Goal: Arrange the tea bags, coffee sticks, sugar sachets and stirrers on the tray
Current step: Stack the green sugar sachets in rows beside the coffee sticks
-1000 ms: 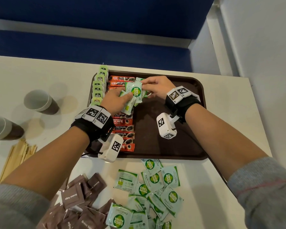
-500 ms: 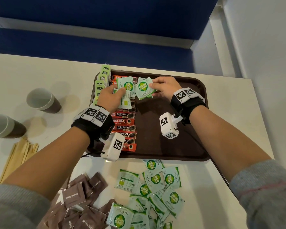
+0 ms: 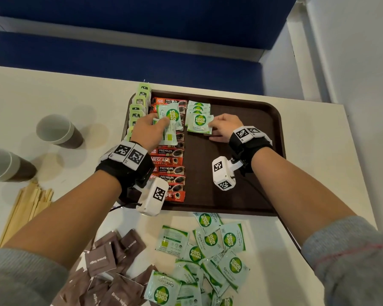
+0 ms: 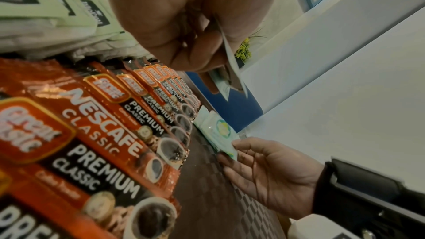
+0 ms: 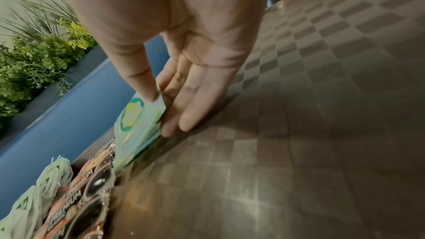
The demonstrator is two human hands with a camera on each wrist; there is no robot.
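Observation:
A brown tray (image 3: 241, 195) holds a column of pale green tea bags (image 3: 139, 102) at its left edge, then a column of red coffee sticks (image 3: 168, 161). Right of these lies a short overlapping row of green sugar sachets (image 3: 198, 109). My right hand (image 3: 211, 127) pinches the nearest sachet (image 3: 200, 123) by its right edge, thumb on top, low on the tray floor (image 5: 322, 97). My left hand (image 3: 161, 122) hovers over the coffee sticks and grips a small bunch of green sachets (image 3: 169, 120). In the left wrist view that bunch (image 4: 232, 64) sticks out edge-on past the curled fingers.
Loose green sachets (image 3: 210, 250) and brown sugar sachets (image 3: 111, 272) lie on the white table in front of the tray. Wooden stirrers (image 3: 24, 213) lie at the left, with two paper cups (image 3: 58, 131) (image 3: 7, 165) beyond them. A blue bench runs behind the table.
My right hand drew one green sachet away from the left hand's bunch and brought it right and down onto the sachet row. The left hand stayed over the coffee sticks.

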